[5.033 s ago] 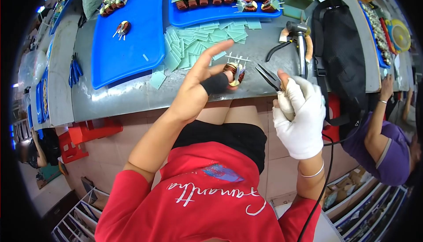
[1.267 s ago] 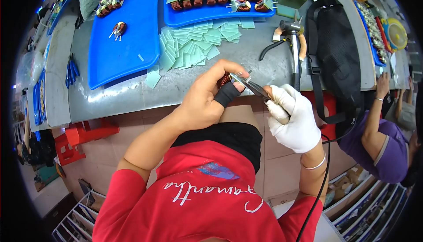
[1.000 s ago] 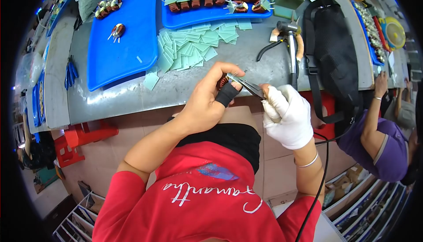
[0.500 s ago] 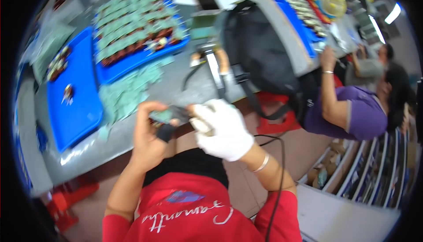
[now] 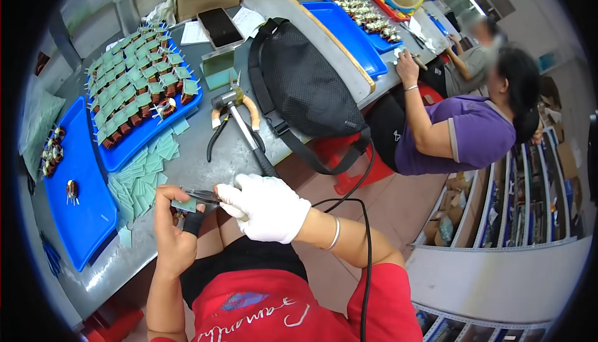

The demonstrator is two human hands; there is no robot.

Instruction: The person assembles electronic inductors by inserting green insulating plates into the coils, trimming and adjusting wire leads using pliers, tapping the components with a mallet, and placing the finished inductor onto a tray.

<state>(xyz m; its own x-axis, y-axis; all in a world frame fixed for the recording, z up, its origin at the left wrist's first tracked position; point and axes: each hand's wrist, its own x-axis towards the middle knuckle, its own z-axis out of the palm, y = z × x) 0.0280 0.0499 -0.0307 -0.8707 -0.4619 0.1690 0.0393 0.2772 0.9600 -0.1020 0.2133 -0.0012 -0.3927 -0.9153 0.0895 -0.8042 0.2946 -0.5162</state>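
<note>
My left hand (image 5: 171,239), bare with a black cover on the thumb, pinches a small copper-wound coil (image 5: 181,215) with a green square plate (image 5: 185,205) on it. Fingers hide much of the coil. My right hand (image 5: 265,210), in a white glove, grips dark pliers (image 5: 204,196), whose jaws reach to the plate's edge. Both hands are over the table's front edge. Left of them, loose green plates (image 5: 140,177) lie scattered beside a blue tray (image 5: 115,162) filled with rows of plate-topped coils (image 5: 134,86).
Another blue tray (image 5: 81,230) holds a few bare coils. A hammer (image 5: 249,133), open-handled pliers (image 5: 218,139), a black bag (image 5: 305,80) and a phone (image 5: 219,27) lie on the table (image 5: 193,149). A co-worker in purple (image 5: 458,127) sits to the right. A black cable (image 5: 367,248) crosses my right arm.
The view has shifted and sharpened, so the table things appear further left. Both hands show lower and further left in the picture, still holding the coil and the pliers.
</note>
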